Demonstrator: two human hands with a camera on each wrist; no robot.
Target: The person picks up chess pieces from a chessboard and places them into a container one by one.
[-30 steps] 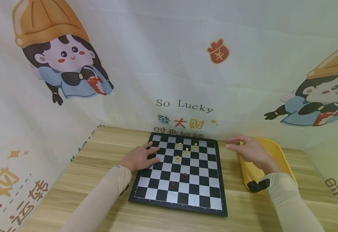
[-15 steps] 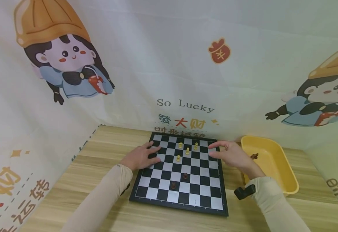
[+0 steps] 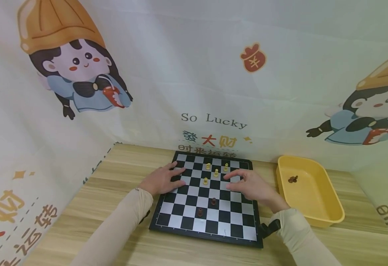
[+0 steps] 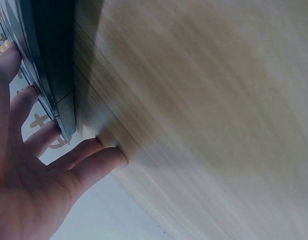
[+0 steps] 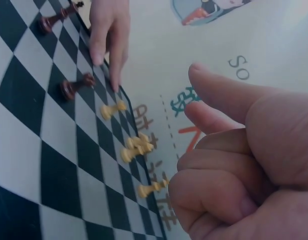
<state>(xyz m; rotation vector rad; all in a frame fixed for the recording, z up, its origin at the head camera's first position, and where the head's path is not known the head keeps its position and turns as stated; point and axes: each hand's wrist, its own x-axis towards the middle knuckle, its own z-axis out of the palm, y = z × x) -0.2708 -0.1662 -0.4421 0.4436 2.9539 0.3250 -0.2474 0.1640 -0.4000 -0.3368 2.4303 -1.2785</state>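
A black-and-white chessboard (image 3: 237,218) lies on the wooden table. My left hand (image 3: 162,180) rests at its left edge with thumb and fingers spread. In the left wrist view some of those fingers lie along the board's edge (image 4: 56,65), and two reach past it. My right hand (image 3: 254,186) hovers over the board's right part, thumb and index finger apart, the other fingers curled, nothing between them. Just left of its fingertips stand several pale yellow chess pieces (image 3: 216,173). Two dark red pieces, one nearer the middle (image 3: 213,201) and one lower (image 3: 200,212), stand upright closer to me.
On the right, beside the board, sits a yellow plastic tray (image 3: 325,221) with dark red chess pieces (image 3: 292,179) lying in it. A printed cloth backdrop (image 3: 160,92) hangs behind and at both sides of the table (image 3: 114,170).
My right hand has moved left from over the tray to above the board, uncovering the tray and the dark pieces inside. My left hand has stayed at the board's edge.
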